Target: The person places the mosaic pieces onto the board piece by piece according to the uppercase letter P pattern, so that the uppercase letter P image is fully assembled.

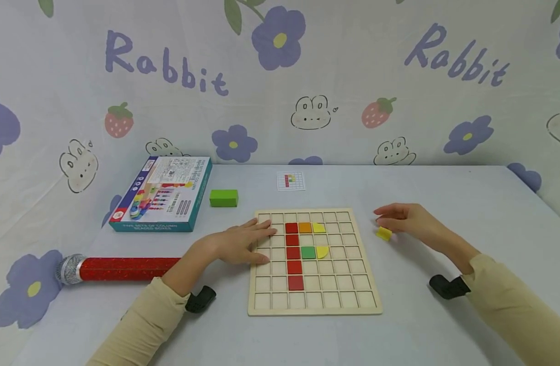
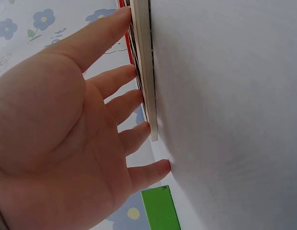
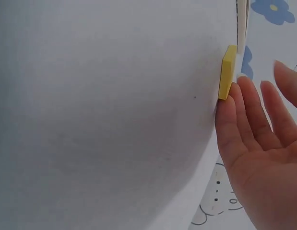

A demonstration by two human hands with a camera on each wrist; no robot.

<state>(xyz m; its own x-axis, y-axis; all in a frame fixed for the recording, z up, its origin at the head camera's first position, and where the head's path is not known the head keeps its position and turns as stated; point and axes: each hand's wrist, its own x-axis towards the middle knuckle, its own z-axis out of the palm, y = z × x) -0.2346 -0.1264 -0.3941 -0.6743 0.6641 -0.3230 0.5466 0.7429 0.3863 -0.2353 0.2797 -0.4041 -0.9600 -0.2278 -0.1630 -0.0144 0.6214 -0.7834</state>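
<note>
My left hand (image 1: 236, 243) rests with spread fingers on the left edge of a wooden grid board (image 1: 314, 311). In the left wrist view its fingertips meet the side of that board. Set in the grid are a column of red squares (image 1: 292, 252), an orange square (image 1: 305, 227), a green square (image 1: 308, 252) and two yellow pieces with a curved side (image 1: 322, 252). To the right of the board, my right hand (image 1: 414, 223) hovers low beside a small yellow block (image 1: 383, 234). The right wrist view shows its extended fingers right at the end of this block (image 3: 228, 72).
Behind the board lies a small printed grid card (image 1: 290, 181). A green block (image 1: 223, 198) sits at the board's back left, near a flat cardboard box (image 1: 170, 195). A red microphone (image 1: 129, 268) lies left of my left forearm. A patterned cloth hangs behind the table.
</note>
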